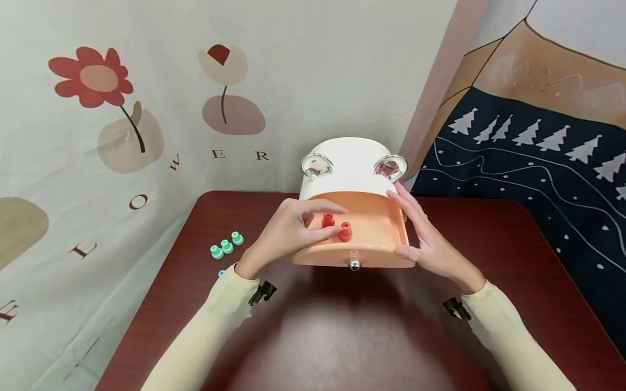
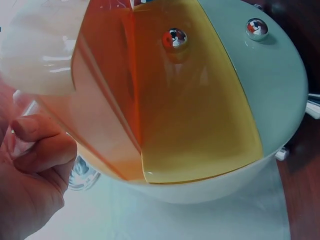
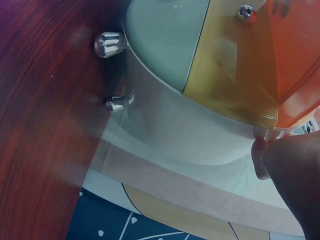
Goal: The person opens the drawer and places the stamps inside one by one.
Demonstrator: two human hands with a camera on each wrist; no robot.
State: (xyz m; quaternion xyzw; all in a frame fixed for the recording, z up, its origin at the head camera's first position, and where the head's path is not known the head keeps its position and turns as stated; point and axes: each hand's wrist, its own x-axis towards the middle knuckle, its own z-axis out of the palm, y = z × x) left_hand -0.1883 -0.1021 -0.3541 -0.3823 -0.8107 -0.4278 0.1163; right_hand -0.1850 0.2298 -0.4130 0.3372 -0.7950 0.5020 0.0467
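A white-bodied cabinet (image 1: pixel 349 155) stands on the table with its peach top drawer (image 1: pixel 386 256) pulled out. Inside the drawer are two red knobbed pegs, a rear one (image 1: pixel 328 220) and a front one (image 1: pixel 346 232). My left hand (image 1: pixel 298 225) reaches over the drawer's left side, thumb tip right at the front red peg and index finger apart above it. My right hand (image 1: pixel 430 244) rests at the cabinet's right side, thumb on the drawer's front corner and fingers spread up to the white top. Below the drawer, a yellow drawer (image 2: pixel 200 110) and a green drawer (image 2: pixel 265 75) are closed.
Several mint-green pegs (image 1: pixel 227 246) stand in a row on the table's left, with a blue piece (image 1: pixel 221 273) partly hidden by the left wrist. Two silver rings (image 1: pixel 317 165) stick up from the cabinet. Printed cloth hangs behind the table (image 1: pixel 489 239).
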